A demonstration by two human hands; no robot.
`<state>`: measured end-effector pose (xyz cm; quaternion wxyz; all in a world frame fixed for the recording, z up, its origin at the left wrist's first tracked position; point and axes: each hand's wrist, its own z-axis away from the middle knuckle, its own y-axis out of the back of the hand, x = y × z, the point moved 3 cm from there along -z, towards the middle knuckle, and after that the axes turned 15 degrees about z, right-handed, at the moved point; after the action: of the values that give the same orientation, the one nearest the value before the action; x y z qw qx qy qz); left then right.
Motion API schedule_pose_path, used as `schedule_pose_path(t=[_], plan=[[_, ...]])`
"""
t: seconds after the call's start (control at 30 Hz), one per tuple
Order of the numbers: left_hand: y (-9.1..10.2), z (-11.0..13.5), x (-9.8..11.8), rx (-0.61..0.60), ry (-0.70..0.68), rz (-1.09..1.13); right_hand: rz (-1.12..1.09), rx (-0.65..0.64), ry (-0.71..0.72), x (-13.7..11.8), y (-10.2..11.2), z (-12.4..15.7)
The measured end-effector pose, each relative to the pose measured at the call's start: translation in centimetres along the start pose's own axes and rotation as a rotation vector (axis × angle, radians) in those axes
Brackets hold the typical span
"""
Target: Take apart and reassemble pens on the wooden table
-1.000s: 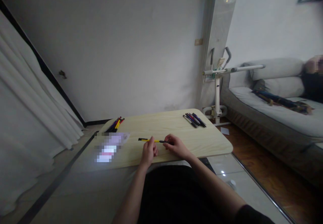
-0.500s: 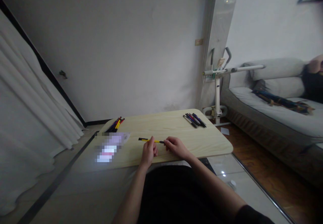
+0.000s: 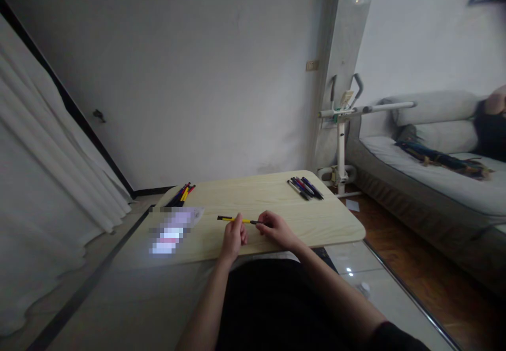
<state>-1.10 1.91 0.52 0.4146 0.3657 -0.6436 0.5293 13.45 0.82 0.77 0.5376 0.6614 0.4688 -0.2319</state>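
Observation:
A yellow pen (image 3: pixel 246 221) with black ends lies level between my hands, just above the table's front part. My left hand (image 3: pixel 234 236) is closed on its yellow barrel, the thumb on top. At the dark right end, my right hand (image 3: pixel 274 230) pinches with bent fingers; its fingertips partly hide that end. To the far right of the table lies a row of several pens (image 3: pixel 305 188), mostly dark with a red one among them. Another bunch of pens (image 3: pixel 183 195), some yellow, some black or red, sits at the far left.
The pale wooden table (image 3: pixel 237 198) has a blurred-out bright object (image 3: pixel 169 235) at its left. Behind it stands a plain wall. A white exercise machine (image 3: pixel 340 140) and a grey sofa (image 3: pixel 435 129) with a partly visible person are to the right; a white curtain (image 3: pixel 51 182) hangs left.
My right hand's fingers have shifted slightly at the pen's dark end. My left hand keeps its hold, and the pen has barely moved.

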Motion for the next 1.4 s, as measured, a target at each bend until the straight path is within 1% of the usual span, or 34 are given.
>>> schedule_pose_path(t=[0.1, 0.23, 0.37, 0.5, 0.67, 0.77, 0.9, 1.07, 1.4], plan=[[-0.04, -0.09, -0.04, 0.007, 0.008, -0.010, -0.032, 0.001, -0.012, 0.14, -0.05, -0.03], [-0.02, -0.16, 0.04, 0.040, 0.007, -0.083, -0.037, 0.025, -0.004, 0.23, -0.04, -0.06], [-0.22, 0.10, 0.47, -0.014, -0.006, -0.130, -0.039, 0.034, 0.006, 0.46, -0.10, -0.10], [-0.28, 0.30, 0.73, -0.041, -0.008, -0.098, -0.005, 0.049, 0.001, 0.57, -0.05, -0.07], [0.01, 0.12, 0.49, -0.002, -0.019, -0.034, 0.043, 0.009, -0.016, 0.20, -0.01, -0.03], [0.11, 0.02, 0.34, -0.008, -0.017, -0.029, 0.077, 0.000, -0.011, 0.04, 0.06, -0.06], [0.17, -0.01, 0.32, 0.002, -0.003, -0.028, 0.122, 0.035, 0.000, 0.16, 0.20, -0.10], [0.13, 0.02, 0.47, 0.029, 0.025, 0.006, 0.099, 0.031, -0.004, 0.30, 0.15, -0.17], [0.42, -0.15, 0.40, 0.023, -0.002, 0.069, 0.100, 0.059, 0.008, 0.14, 0.39, -0.09]])
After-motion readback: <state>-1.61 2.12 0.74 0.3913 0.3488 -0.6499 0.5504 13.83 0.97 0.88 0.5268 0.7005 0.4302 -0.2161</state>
